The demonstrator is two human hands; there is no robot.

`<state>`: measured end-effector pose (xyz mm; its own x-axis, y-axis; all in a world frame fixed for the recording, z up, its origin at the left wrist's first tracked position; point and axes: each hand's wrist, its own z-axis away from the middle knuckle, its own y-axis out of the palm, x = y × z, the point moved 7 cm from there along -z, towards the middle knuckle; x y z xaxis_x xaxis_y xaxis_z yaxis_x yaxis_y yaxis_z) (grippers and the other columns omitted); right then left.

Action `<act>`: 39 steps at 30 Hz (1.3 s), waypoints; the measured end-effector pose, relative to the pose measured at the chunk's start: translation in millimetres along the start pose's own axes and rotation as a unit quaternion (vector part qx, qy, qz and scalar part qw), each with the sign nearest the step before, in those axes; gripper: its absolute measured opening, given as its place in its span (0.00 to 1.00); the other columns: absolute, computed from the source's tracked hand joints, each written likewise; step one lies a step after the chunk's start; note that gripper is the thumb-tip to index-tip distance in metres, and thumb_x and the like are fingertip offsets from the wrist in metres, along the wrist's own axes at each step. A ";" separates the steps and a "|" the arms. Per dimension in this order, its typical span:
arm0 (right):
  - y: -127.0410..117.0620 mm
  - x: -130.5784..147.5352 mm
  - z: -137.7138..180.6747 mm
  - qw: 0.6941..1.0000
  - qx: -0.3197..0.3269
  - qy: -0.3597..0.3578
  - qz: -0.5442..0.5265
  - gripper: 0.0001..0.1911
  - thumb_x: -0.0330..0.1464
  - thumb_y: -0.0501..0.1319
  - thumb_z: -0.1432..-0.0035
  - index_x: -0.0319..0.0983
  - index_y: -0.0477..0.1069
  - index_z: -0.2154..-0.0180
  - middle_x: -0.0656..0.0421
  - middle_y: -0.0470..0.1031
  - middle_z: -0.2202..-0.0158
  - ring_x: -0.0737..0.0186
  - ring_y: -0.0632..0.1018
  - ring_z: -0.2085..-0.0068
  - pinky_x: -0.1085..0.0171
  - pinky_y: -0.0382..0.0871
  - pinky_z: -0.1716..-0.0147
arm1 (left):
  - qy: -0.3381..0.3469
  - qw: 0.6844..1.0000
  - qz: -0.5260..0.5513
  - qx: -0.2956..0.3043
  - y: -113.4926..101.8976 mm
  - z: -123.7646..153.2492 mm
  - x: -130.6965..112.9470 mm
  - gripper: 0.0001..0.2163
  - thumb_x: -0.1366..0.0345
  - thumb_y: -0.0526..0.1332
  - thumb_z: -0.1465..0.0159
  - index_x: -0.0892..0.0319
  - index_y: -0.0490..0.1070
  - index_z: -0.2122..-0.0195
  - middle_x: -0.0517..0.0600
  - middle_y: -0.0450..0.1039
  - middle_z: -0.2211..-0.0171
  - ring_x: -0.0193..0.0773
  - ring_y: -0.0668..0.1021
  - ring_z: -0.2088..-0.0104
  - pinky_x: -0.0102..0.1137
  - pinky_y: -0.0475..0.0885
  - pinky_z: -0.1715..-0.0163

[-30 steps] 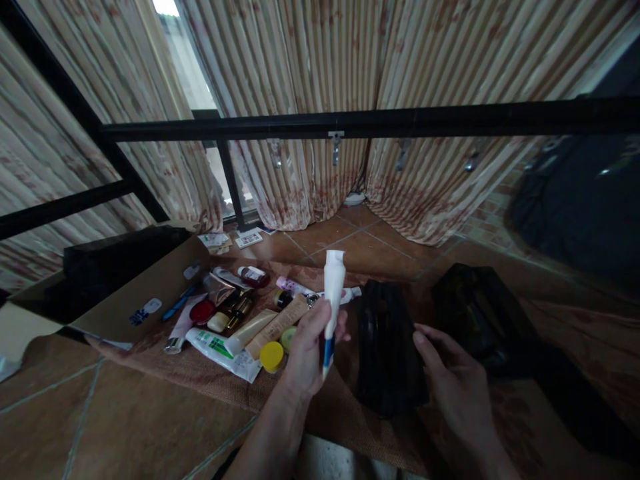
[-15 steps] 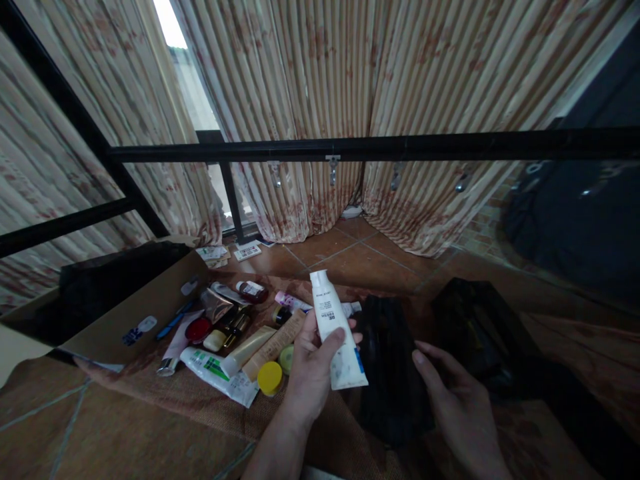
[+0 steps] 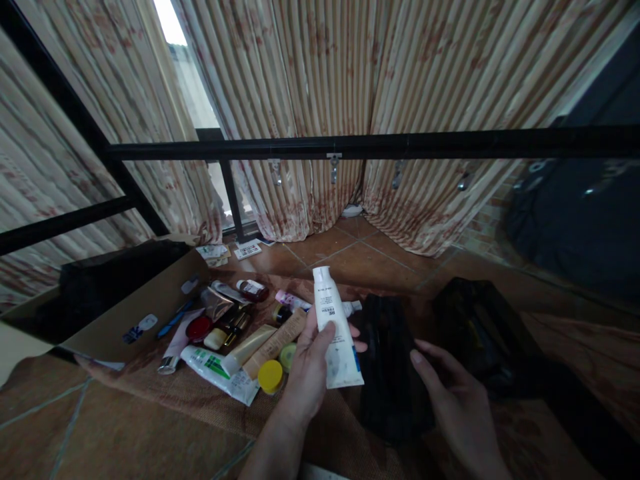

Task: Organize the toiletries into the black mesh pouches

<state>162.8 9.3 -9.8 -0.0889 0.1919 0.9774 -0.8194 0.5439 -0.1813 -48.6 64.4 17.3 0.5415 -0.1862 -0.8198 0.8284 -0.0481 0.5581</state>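
In the head view, my left hand point(image 3: 307, 370) is wrapped round a white squeeze tube point(image 3: 343, 360) with dark print, its cap end pointing up and away from me. The thumb lies across the tube's front. Beside it, my right hand point(image 3: 463, 403) pinches the right edge of a black pouch point(image 3: 393, 407), which lies with its opening upward. The inside of the pouch is too dark to make out. Left of my left hand lie a yellow-lidded jar point(image 3: 270, 377), a beige tube point(image 3: 277, 343) and a white-and-green tube point(image 3: 217, 373).
More cosmetics, among them a red round container point(image 3: 199, 329) and a small bottle point(image 3: 253, 290), lie on a brown cloth point(image 3: 200, 410). A cardboard box point(image 3: 135, 323) with black material inside stands at left. Another black bag point(image 3: 493, 333) lies at right. A black rail point(image 3: 300, 148) crosses before the curtains.
The white tube has tilted slightly more upright in my left hand and shifted a little to the left at its lower end. My right hand stays at the pouch's edge.
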 end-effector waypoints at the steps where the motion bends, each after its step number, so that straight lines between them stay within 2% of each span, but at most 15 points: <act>1: 0.5 -0.2 -0.1 1.000 0.000 0.001 -0.004 0.27 0.49 0.68 0.54 0.40 0.77 0.56 0.53 0.82 0.59 0.52 0.82 0.61 0.62 0.77 0.68 | 0.002 1.000 -0.006 -0.003 -0.3 0.4 -1.0 0.24 0.56 0.65 0.40 0.57 0.65 0.44 0.52 0.79 0.67 0.43 0.83 0.70 0.31 0.76 0.72; 5: 1.0 -0.7 -0.6 1.000 0.002 -0.006 -0.011 0.26 0.49 0.68 0.53 0.40 0.77 0.56 0.54 0.82 0.60 0.52 0.82 0.60 0.62 0.77 0.66 | 0.004 1.000 -0.009 -0.015 -0.2 3.2 -5.1 0.23 0.59 0.68 0.42 0.56 0.67 0.46 0.49 0.77 0.66 0.39 0.80 0.73 0.29 0.74 0.74; 8: -0.3 -1.9 -0.9 1.000 0.004 -0.011 -0.005 0.26 0.49 0.68 0.53 0.40 0.77 0.56 0.54 0.82 0.59 0.52 0.82 0.60 0.61 0.77 0.65 | 0.000 1.000 0.011 -0.019 -0.1 4.2 -7.0 0.20 0.60 0.69 0.45 0.58 0.71 0.52 0.50 0.77 0.64 0.36 0.78 0.71 0.27 0.71 0.73; 11: -1.0 -2.8 -1.1 1.000 0.009 -0.013 0.000 0.26 0.49 0.68 0.52 0.40 0.77 0.55 0.54 0.82 0.59 0.52 0.82 0.59 0.61 0.77 0.64 | -0.007 1.000 0.027 -0.006 0.6 3.3 -7.3 0.15 0.57 0.68 0.43 0.62 0.75 0.62 0.50 0.75 0.69 0.33 0.75 0.71 0.25 0.69 0.72; 13: -0.8 -3.0 -1.1 1.000 0.010 -0.012 0.004 0.26 0.49 0.68 0.52 0.40 0.77 0.55 0.54 0.82 0.58 0.51 0.81 0.59 0.61 0.77 0.63 | -0.028 0.999 0.039 0.018 3.0 2.7 -5.1 0.18 0.51 0.66 0.41 0.64 0.75 0.65 0.50 0.73 0.73 0.32 0.74 0.74 0.24 0.67 0.74; 17: 0.3 -2.2 -0.5 1.000 0.010 -0.017 0.003 0.26 0.49 0.68 0.52 0.40 0.77 0.56 0.54 0.82 0.59 0.52 0.81 0.58 0.60 0.76 0.63 | -0.099 0.990 0.070 0.068 9.8 4.1 4.0 0.30 0.38 0.55 0.39 0.64 0.74 0.58 0.50 0.72 0.77 0.35 0.74 0.78 0.26 0.65 0.79; 20: 0.6 -2.4 0.4 1.000 0.008 -0.015 -0.008 0.25 0.49 0.68 0.52 0.40 0.77 0.56 0.55 0.82 0.59 0.53 0.81 0.59 0.61 0.76 0.62 | -0.102 0.989 0.081 0.077 12.1 4.6 3.8 0.34 0.35 0.51 0.39 0.61 0.70 0.49 0.48 0.71 0.78 0.35 0.73 0.81 0.27 0.66 0.82; 23: 0.3 -1.6 1.3 1.000 0.008 -0.013 -0.010 0.25 0.48 0.68 0.52 0.40 0.77 0.56 0.55 0.82 0.60 0.54 0.81 0.61 0.61 0.76 0.64 | -0.097 0.988 0.081 0.083 13.5 5.0 2.5 0.36 0.34 0.49 0.39 0.60 0.67 0.45 0.46 0.70 0.79 0.35 0.73 0.83 0.27 0.66 0.83; 34: 0.3 4.5 3.5 0.999 0.008 -0.037 0.001 0.24 0.47 0.67 0.51 0.38 0.78 0.56 0.54 0.82 0.63 0.54 0.81 0.64 0.60 0.76 0.67 | -0.075 0.992 0.033 0.095 14.9 6.1 1.2 0.38 0.31 0.46 0.41 0.62 0.69 0.50 0.45 0.68 0.83 0.37 0.73 0.86 0.28 0.67 0.85; 39: 0.2 3.5 2.8 0.999 0.009 -0.038 -0.003 0.24 0.47 0.68 0.51 0.38 0.78 0.57 0.53 0.82 0.62 0.53 0.81 0.62 0.59 0.75 0.64 | -0.063 0.995 0.014 0.074 13.6 6.1 -0.6 0.38 0.30 0.47 0.42 0.62 0.70 0.54 0.44 0.66 0.85 0.37 0.72 0.87 0.28 0.66 0.86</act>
<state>160.7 7.7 -6.1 -0.1263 0.1256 0.9840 -0.8302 0.5296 -0.1742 -38.6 57.9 26.1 0.5339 -0.3099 -0.7867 0.7783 -0.1835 0.6004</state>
